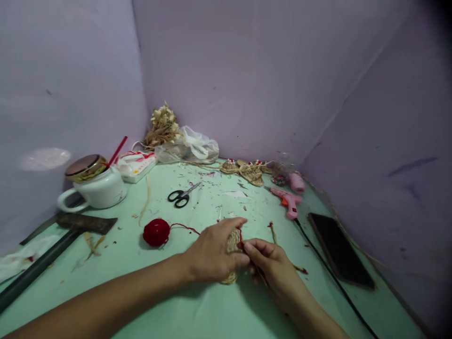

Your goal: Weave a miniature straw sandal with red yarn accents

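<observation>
My left hand (215,252) is closed over a small oblong piece of braided straw (233,241), its thumb and fingers on either side. The piece's lower end shows beneath the palm. At its right edge, my right hand (266,259) pinches red yarn (241,235) with thumb and forefinger. Below these fingers a thin, stick-like strand shows; I cannot tell what it is. From a red yarn ball (157,232) on the left, a strand runs towards my left hand and disappears behind it.
Black-handled scissors (182,195) lie beyond the yarn ball. A pink glue gun (287,201), its cord and a phone (341,249) are at right. A hammer (86,223) and white mug (102,188) stand left. Braided straw pieces (249,171) and a plastic bag (194,145) lie behind.
</observation>
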A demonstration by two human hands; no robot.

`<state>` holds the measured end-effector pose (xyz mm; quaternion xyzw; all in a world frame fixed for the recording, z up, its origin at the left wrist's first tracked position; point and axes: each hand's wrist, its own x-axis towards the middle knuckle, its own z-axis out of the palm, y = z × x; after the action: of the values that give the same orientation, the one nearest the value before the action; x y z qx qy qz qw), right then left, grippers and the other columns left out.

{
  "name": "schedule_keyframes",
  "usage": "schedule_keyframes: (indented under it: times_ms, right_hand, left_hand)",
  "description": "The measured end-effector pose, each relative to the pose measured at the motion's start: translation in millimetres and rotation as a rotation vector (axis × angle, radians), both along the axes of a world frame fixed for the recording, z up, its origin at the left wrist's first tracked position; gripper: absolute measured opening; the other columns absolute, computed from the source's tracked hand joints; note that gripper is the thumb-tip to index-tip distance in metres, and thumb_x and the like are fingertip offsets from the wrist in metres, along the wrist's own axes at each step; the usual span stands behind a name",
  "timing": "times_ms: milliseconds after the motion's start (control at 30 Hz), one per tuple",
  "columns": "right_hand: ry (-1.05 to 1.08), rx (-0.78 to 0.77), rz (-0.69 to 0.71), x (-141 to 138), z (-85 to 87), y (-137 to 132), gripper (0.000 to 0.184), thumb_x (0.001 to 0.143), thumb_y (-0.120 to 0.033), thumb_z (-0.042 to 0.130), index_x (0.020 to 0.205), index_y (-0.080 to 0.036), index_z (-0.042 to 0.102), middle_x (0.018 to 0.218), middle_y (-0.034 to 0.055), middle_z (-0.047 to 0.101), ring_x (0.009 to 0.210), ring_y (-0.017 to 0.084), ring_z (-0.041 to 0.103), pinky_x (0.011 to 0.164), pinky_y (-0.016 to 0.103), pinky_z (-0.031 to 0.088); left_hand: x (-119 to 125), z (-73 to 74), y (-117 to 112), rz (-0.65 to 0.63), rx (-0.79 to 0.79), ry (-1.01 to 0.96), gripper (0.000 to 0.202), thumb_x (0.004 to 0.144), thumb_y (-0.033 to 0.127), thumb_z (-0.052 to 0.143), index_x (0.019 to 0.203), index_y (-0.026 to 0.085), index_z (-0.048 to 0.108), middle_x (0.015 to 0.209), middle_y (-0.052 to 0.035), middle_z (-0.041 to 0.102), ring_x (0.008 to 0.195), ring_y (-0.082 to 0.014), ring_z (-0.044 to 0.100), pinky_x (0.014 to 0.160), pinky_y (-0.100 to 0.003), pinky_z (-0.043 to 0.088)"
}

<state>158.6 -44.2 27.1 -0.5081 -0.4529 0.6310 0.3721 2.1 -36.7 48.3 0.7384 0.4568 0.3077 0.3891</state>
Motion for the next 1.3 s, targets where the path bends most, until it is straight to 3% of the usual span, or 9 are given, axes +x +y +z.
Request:
schedule_keyframes:
  times_ms: [67, 200, 267, 400, 600, 767, 967, 1133, 1300]
  right_hand:
    - [-0.03, 0.022, 0.012, -0.8, 0.3, -1.3, 0.033, 0.065, -0.046, 0.063, 0.063, -0.013, 0.058, 0.044, -0.0058, 0.041, 0.037, 0.005, 0.03, 0.035, 0.018, 0.022]
    - [-0.07, 0.023, -0.009, -0.6, -1.1, -1.4, 0.036, 0.064, -0.049, 0.063, 0.069, -0.013, 0.061, 0.043, -0.0063, 0.039, 0.037, 0.004, 0.027, 0.036, 0.017, 0.016]
    - [-0.074, 0.023, -0.062, -0.4, -3.1, -0.6, 0.036, 0.063, -0.049, 0.063, 0.07, -0.014, 0.061, 0.042, -0.0064, 0.039, 0.038, 0.004, 0.028, 0.037, 0.017, 0.016]
    - [-0.081, 0.058, -0.163, -1.1, -6.9, 0.6, 0.037, 0.062, -0.048, 0.064, 0.075, -0.013, 0.063, 0.043, -0.006, 0.04, 0.039, 0.005, 0.03, 0.037, 0.017, 0.019]
    - [-0.099, 0.164, -0.267, -2.0, -8.6, -2.4, 0.03, 0.063, -0.043, 0.066, 0.078, -0.016, 0.066, 0.056, -0.0034, 0.049, 0.042, 0.005, 0.034, 0.037, 0.018, 0.025]
    - [0.012, 0.104, -0.281, -7.8, -5.7, -6.2, 0.027, 0.062, -0.041, 0.068, 0.075, -0.017, 0.066, 0.061, -0.0019, 0.053, 0.044, 0.005, 0.034, 0.037, 0.016, 0.023]
    - [0.121, 0.04, -0.223, -12.4, -5.2, -8.8, 0.028, 0.059, -0.04, 0.071, 0.072, -0.017, 0.063, 0.061, -0.0023, 0.052, 0.049, 0.006, 0.037, 0.04, 0.016, 0.025]
    - [0.104, 0.056, -0.242, -8.5, -7.8, -5.3, 0.033, 0.06, -0.046, 0.068, 0.071, -0.017, 0.057, 0.051, -0.0058, 0.044, 0.041, 0.004, 0.029, 0.038, 0.016, 0.018]
    - [0.11, 0.078, -0.172, -7.5, -3.7, -1.3, 0.034, 0.061, -0.046, 0.067, 0.063, -0.015, 0.053, 0.048, -0.0062, 0.039, 0.041, 0.004, 0.027, 0.038, 0.016, 0.016]
  left_hand:
    - [3.0, -4.3, -2.9, -0.062, 0.051, 0.015, 0.068, 0.059, 0.028, 0.066, 0.122, 0.019, 0.042, 0.104, -0.0054, 0.057, 0.085, -0.0176, 0.052, 0.073, -0.026, 0.04]
    - [5.3, -12.8, -6.9, -0.005, 0.073, 0.092, 0.027, 0.066, 0.03, 0.059, 0.09, 0.018, 0.06, 0.072, -0.0008, 0.058, 0.065, -0.0147, 0.05, 0.058, -0.023, 0.037]
    - [5.1, -16.2, -7.9, 0.057, 0.043, 0.073, 0.019, 0.068, 0.029, 0.056, 0.084, 0.019, 0.06, 0.067, 0.0002, 0.057, 0.061, -0.0134, 0.048, 0.055, -0.023, 0.036]
    - [7.5, -22.1, -7.1, 0.132, -0.046, -0.096, 0.024, 0.073, 0.031, 0.051, 0.093, 0.019, 0.057, 0.057, 0.0034, 0.051, 0.053, -0.0113, 0.044, 0.052, -0.022, 0.033]
    - [17.8, -29.4, -3.3, 0.097, -0.284, -0.504, 0.026, 0.076, 0.036, 0.047, 0.075, 0.012, 0.056, 0.054, 0.0037, 0.043, 0.049, -0.0074, 0.036, 0.046, -0.02, 0.029]
    - [20.1, -28.0, -6.6, -0.038, -0.4, -0.555, 0.037, 0.073, 0.041, 0.051, 0.089, 0.009, 0.059, 0.048, 0.0057, 0.039, 0.04, -0.0048, 0.029, 0.04, -0.019, 0.021]
    - [22.4, -29.9, -5.0, 0.029, -0.406, -0.578, 0.031, 0.064, 0.04, 0.056, 0.05, 0.015, 0.043, 0.037, 0.0071, 0.033, 0.036, -0.0044, 0.027, 0.037, -0.019, 0.019]
    - [17.7, -25.0, 0.1, -0.001, -0.423, -0.589, 0.027, 0.065, 0.038, 0.052, 0.05, 0.016, 0.045, 0.035, 0.0068, 0.036, 0.033, -0.0043, 0.028, 0.036, -0.019, 0.021]
    - [11.7, -19.5, 5.1, 0.026, -0.505, -0.553, 0.017, 0.064, 0.027, 0.046, 0.051, 0.016, 0.045, 0.036, 0.0064, 0.041, 0.028, -0.0041, 0.027, 0.031, -0.018, 0.017]
